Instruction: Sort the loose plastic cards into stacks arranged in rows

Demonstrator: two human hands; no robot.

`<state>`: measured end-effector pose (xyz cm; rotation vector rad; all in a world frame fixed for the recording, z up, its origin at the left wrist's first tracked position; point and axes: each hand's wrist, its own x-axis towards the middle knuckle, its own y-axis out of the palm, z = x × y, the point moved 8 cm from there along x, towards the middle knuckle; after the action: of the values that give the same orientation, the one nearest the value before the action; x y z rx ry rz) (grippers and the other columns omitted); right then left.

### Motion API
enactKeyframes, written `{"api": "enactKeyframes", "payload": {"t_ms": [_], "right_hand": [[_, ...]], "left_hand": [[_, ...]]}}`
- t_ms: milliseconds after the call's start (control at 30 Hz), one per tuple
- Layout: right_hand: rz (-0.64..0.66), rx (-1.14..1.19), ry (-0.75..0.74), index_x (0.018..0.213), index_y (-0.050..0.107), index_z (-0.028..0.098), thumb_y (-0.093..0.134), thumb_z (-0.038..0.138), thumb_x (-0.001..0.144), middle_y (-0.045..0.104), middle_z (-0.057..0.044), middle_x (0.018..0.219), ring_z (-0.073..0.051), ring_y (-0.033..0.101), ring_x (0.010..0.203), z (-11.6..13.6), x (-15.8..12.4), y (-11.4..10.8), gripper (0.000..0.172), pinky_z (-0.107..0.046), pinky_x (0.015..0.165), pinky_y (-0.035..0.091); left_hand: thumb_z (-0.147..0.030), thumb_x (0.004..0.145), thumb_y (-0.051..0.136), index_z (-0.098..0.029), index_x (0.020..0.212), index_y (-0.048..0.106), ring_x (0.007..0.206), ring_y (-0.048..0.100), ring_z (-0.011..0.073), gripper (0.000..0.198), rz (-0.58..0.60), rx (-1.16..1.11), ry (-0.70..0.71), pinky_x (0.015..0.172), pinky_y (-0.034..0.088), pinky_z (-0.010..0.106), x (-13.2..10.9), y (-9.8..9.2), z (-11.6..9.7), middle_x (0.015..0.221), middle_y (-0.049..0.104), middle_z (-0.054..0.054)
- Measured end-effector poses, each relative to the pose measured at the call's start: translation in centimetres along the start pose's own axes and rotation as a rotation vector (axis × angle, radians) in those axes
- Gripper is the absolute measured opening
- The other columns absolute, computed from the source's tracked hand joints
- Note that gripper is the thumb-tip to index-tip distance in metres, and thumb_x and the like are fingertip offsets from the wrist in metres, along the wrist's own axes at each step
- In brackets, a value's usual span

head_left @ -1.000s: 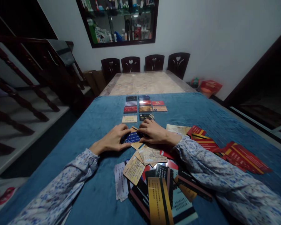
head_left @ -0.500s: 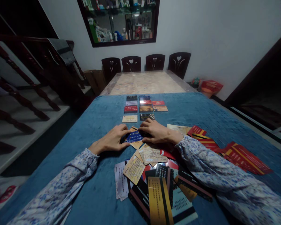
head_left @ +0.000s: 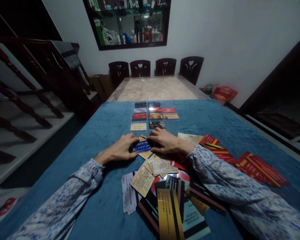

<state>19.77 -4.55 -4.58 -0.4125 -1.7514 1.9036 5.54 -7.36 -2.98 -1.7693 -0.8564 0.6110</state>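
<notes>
A blue card (head_left: 142,146) with pale print is held at its two short ends, between my left hand (head_left: 122,146) and my right hand (head_left: 163,141). My left thumb and fingers pinch its left end; the right fingers cover its right end. Yellowish cards lie beneath it. Toward me spreads a loose pile of cards, with a gold card (head_left: 170,213) on top, a cream card (head_left: 143,180) and a black card (head_left: 207,196). Just beyond my right hand sits a black card with a diamond pattern (head_left: 157,125), beside a cream card (head_left: 138,127).
Rows of cards, including a dark red card (head_left: 139,116) and an orange card (head_left: 171,116), lie farther up the blue cloth (head_left: 102,123). Red cards (head_left: 263,168) are scattered on the right. Chairs (head_left: 165,67) stand behind the table's far end, and a stair railing (head_left: 22,76) is on the left.
Both hands keep hold of the blue card, which has shifted slightly left and shows a little differently between the fingers. The other cards lie as before.
</notes>
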Motion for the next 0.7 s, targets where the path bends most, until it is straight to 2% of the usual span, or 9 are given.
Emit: {"api": "enactKeyframes", "payload": {"t_ms": [100,267,533,700], "right_hand": [[0.005,0.029,-0.014,0.133,0.065,0.017,0.068,0.054,0.089,0.061,-0.017,0.120,-0.030,0.048,0.105,0.1,0.0,0.1,0.058,-0.044,0.085,0.045],[0.031,0.052,-0.018,0.127,0.068,0.016,0.068,0.054,0.090,0.061,-0.016,0.118,-0.028,0.049,0.102,-0.1,0.2,0.4,0.053,-0.042,0.084,0.045],[0.019,0.060,-0.037,0.125,0.069,0.018,0.070,0.054,0.089,0.061,-0.015,0.115,-0.027,0.050,0.101,0.0,0.1,0.1,0.051,-0.041,0.083,0.045],[0.002,0.018,-0.019,0.134,0.064,0.017,0.071,0.057,0.086,0.060,-0.017,0.120,-0.030,0.050,0.106,0.1,0.0,-0.6,0.063,-0.043,0.084,0.046]], "left_hand": [[-0.032,0.084,0.061,-0.021,0.125,0.063,0.101,0.057,0.0269,0.043,0.016,0.014,0.003,0.096,0.047,0.048,0.1,0.2,0.0,0.108,0.058,0.008],[-0.036,0.085,0.064,-0.021,0.123,0.062,0.107,0.056,0.0276,0.041,-0.025,0.026,0.006,0.099,0.046,0.048,0.0,0.2,0.8,0.120,0.057,0.010],[-0.035,0.086,0.064,-0.019,0.116,0.066,0.103,0.057,0.0268,0.033,-0.009,0.018,0.023,0.093,0.049,0.045,0.0,-0.2,-0.1,0.109,0.060,0.009],[-0.035,0.086,0.066,-0.019,0.118,0.064,0.105,0.057,0.0265,0.036,-0.041,-0.009,0.038,0.095,0.050,0.045,-0.2,-0.4,0.1,0.113,0.059,0.010]]}}
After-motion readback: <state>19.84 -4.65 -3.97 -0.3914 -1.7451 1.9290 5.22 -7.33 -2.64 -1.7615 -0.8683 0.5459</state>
